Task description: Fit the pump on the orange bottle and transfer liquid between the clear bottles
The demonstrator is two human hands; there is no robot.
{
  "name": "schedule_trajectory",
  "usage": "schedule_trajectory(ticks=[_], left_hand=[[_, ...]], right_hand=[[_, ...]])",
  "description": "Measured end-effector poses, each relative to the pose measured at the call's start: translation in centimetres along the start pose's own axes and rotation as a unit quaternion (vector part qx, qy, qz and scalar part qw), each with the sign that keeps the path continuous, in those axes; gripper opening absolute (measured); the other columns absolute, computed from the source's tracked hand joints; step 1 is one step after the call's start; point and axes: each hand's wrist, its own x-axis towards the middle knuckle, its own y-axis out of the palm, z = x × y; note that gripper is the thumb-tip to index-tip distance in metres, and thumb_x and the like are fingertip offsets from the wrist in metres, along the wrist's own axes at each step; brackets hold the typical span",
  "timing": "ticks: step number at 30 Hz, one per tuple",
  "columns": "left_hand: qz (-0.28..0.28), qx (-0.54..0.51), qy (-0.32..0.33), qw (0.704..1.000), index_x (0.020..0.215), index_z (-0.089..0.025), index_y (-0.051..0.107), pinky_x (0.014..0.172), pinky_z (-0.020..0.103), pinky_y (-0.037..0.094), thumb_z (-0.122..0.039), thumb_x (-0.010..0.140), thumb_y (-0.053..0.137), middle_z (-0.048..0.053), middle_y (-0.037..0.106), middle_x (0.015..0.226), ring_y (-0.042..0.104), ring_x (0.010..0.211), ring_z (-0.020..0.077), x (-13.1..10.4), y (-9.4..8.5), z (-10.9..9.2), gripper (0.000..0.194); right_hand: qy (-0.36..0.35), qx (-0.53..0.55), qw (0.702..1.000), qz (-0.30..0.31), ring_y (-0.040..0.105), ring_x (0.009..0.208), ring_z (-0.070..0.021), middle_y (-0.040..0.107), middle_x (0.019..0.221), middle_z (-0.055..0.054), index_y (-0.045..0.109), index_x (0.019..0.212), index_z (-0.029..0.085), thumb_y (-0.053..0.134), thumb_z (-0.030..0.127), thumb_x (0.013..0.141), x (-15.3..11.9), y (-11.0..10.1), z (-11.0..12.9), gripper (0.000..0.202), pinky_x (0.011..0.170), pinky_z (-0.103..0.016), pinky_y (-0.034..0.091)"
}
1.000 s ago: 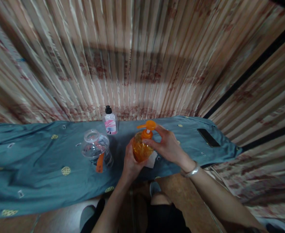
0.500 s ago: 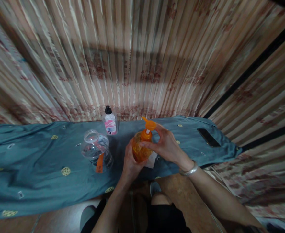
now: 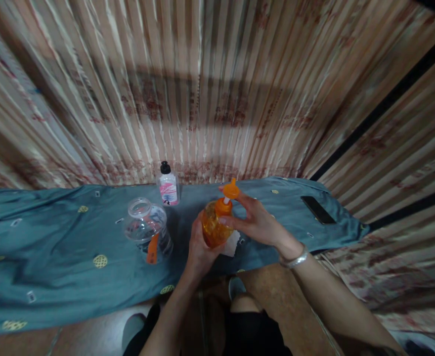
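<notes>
My left hand (image 3: 202, 249) is wrapped round the lower side of a pump bottle (image 3: 214, 230) with amber liquid inside. The bottle tilts slightly on the cloth in front of me. At its top, my right hand (image 3: 254, 217) has its index finger curled behind the orange pump head (image 3: 231, 191), a fingertip showing by the nozzle. The right thumb rests near the bottle's collar. A short white stem shows between pump head and collar. Partly under the bottle lies a white tissue (image 3: 233, 244).
Left of the bottle stands a clear wide-mouthed jar (image 3: 145, 230) with an orange label strip. Behind it is a small clear bottle (image 3: 169, 190) with black cap and pink label. A black phone (image 3: 317, 209) lies right on the green cloth (image 3: 72, 257). A curtain (image 3: 202, 99) hangs behind.
The pump head has turned, its nozzle swinging from pointing left to pointing away from me. My right hand has shifted slightly right; my left hand keeps its hold.
</notes>
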Motion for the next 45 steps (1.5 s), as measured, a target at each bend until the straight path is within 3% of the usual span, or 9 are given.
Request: schedule_trajectory(ticks=[2,7,13,19,26,32,35,38,45], left_hand=[[0.001,0.0,-0.002,1.0,0.145,-0.025,0.045,0.113,0.051,0.045,-0.023,0.06,0.087,0.012,0.059,0.143,0.057,0.134,0.0326,0.0,0.0,0.0,0.095],[0.003,0.001,-0.01,1.0,0.144,-0.024,0.047,0.114,0.053,0.044,-0.023,0.06,0.087,0.013,0.058,0.143,0.056,0.135,0.0341,0.0,-0.1,0.0,0.093],[0.003,0.002,-0.003,1.0,0.145,-0.026,0.046,0.114,0.051,0.044,-0.021,0.06,0.086,0.012,0.059,0.142,0.056,0.135,0.0327,0.0,0.0,0.0,0.095],[0.004,0.004,-0.001,1.0,0.146,-0.025,0.046,0.112,0.051,0.046,-0.023,0.061,0.086,0.012,0.059,0.141,0.057,0.133,0.0329,0.0,-0.1,0.1,0.094],[0.002,0.001,-0.001,1.0,0.147,-0.025,0.044,0.115,0.052,0.043,-0.023,0.06,0.087,0.013,0.058,0.143,0.055,0.136,0.0332,0.0,-0.1,0.1,0.096],[0.007,-0.004,-0.014,1.0,0.146,-0.025,0.045,0.114,0.052,0.044,-0.02,0.061,0.085,0.013,0.057,0.143,0.055,0.136,0.0335,-0.1,-0.1,0.1,0.095],[0.008,-0.002,-0.014,1.0,0.146,-0.025,0.046,0.116,0.052,0.042,-0.021,0.061,0.086,0.013,0.057,0.143,0.053,0.138,0.0338,-0.1,-0.2,-0.1,0.094],[0.007,-0.001,-0.014,1.0,0.146,-0.024,0.045,0.115,0.052,0.043,-0.021,0.06,0.086,0.013,0.057,0.143,0.054,0.137,0.0336,0.0,-0.2,-0.2,0.095],[0.001,0.004,-0.015,1.0,0.146,-0.026,0.045,0.115,0.052,0.043,-0.02,0.06,0.086,0.012,0.059,0.14,0.055,0.136,0.0333,-0.1,-0.1,-0.1,0.095]], right_hand=[[-0.004,0.011,1.0,0.01,0.068,0.114,-0.0273,0.075,0.112,-0.006,0.07,0.113,0.023,0.063,0.054,0.092,0.0,0.0,-0.2,0.038,0.099,-0.04,0.053],[0.044,-0.075,0.991,-0.103,0.07,0.106,-0.0301,0.076,0.107,-0.01,0.073,0.099,0.021,0.079,0.057,0.078,-0.1,1.0,-0.2,0.042,0.102,-0.046,0.053],[0.03,-0.006,1.0,0.002,0.07,0.112,-0.0284,0.076,0.109,-0.006,0.072,0.112,0.024,0.071,0.051,0.086,-0.4,0.5,-0.4,0.037,0.1,-0.043,0.054],[0.041,-0.013,0.995,-0.092,0.068,0.117,-0.0287,0.075,0.118,-0.008,0.071,0.117,0.023,0.077,0.048,0.083,-0.3,1.4,-0.2,0.043,0.104,-0.043,0.052],[0.028,0.034,0.998,-0.038,0.07,0.112,-0.0261,0.076,0.118,-0.005,0.07,0.118,0.024,0.071,0.049,0.088,-0.4,1.0,-0.5,0.04,0.098,-0.039,0.055],[0.052,-0.038,0.987,-0.147,0.069,0.111,-0.0297,0.074,0.118,-0.008,0.071,0.113,0.023,0.083,0.053,0.074,-0.2,1.9,-0.3,0.05,0.103,-0.047,0.052],[0.049,-0.02,0.993,-0.107,0.07,0.111,-0.0289,0.074,0.117,-0.007,0.068,0.118,0.023,0.082,0.054,0.075,-0.3,1.6,0.0,0.055,0.101,-0.045,0.053],[0.037,0.003,0.998,-0.06,0.071,0.108,-0.0263,0.076,0.11,-0.005,0.07,0.113,0.023,0.071,0.049,0.086,-0.4,1.2,0.1,0.038,0.096,-0.04,0.055],[0.048,-0.041,0.99,-0.127,0.068,0.11,-0.0289,0.074,0.117,-0.009,0.069,0.116,0.022,0.082,0.055,0.074,-0.2,1.6,0.1,0.054,0.103,-0.045,0.051]])
